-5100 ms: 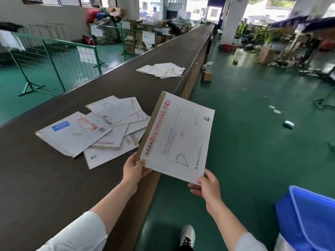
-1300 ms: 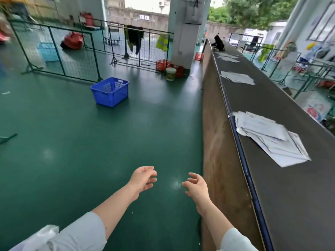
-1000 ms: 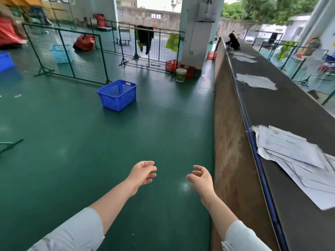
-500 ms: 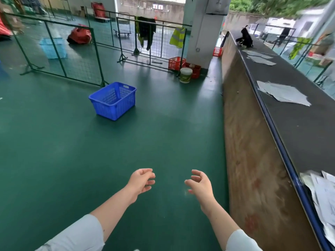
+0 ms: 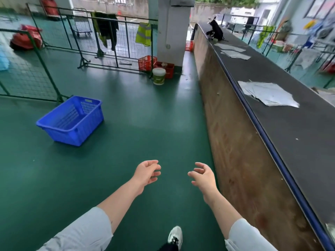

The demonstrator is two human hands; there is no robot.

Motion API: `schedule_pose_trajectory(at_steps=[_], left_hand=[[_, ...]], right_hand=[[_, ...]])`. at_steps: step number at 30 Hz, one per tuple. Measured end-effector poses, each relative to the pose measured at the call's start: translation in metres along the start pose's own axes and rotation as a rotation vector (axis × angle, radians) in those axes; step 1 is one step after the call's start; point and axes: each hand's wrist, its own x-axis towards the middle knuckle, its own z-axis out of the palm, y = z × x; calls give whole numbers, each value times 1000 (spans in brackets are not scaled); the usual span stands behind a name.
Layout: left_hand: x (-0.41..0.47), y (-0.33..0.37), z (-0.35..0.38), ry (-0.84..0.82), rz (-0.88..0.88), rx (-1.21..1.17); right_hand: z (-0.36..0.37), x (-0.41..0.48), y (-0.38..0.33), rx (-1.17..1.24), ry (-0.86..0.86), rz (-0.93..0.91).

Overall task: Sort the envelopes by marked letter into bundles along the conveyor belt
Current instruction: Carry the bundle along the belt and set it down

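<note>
My left hand (image 5: 147, 172) and my right hand (image 5: 204, 176) hang in front of me over the green floor, fingers loosely curled, both holding nothing. The dark conveyor belt (image 5: 290, 127) runs along my right side, above a brown side panel. A bundle of white envelopes (image 5: 268, 94) lies on the belt ahead of my right hand. Two more envelope bundles (image 5: 233, 51) lie farther along the belt. A corner of another envelope pile (image 5: 330, 230) shows at the lower right edge.
A blue plastic basket (image 5: 72, 120) stands on the floor to my left. Green mesh fences (image 5: 45, 69) run across the back left. A white pillar (image 5: 172, 33), red crates (image 5: 146, 62) and a white bucket (image 5: 159, 76) stand ahead. A black bag (image 5: 215, 31) sits on the belt's far end.
I have let go of the envelope held five seconds ago and turned round. Over the last second I moved along the belt; the near pile slid out at the lower right.
</note>
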Motion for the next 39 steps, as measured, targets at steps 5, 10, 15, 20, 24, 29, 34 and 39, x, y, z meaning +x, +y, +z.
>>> schedule_pose_trajectory(at_steps=[5,10,15,20,24,29,34,39], left_hand=[[110,91,49,36,34,-25],[190,149,90,24,19,-45],[278,192,108,34,4,-55],[391,246,126,10,14,-61],[493,312,142,-45,29,-41],[606,402,154,-101,65,15],[699,459,168,-117,45,54],[810,510,185,-91,23,59]], right_hand=[[-7,136,-78,25,-21,-30],[-13,238,-136,3,-29,-33],[-6,325,-169,-30,-49,-24],[14,433,-207,-23,-13,-25],[32,535,-260,-8,40,-38],[54,643,-329,30,89,-64],[67,735,-363,32,115,-22],[82,858,-398,16,114,-7]])
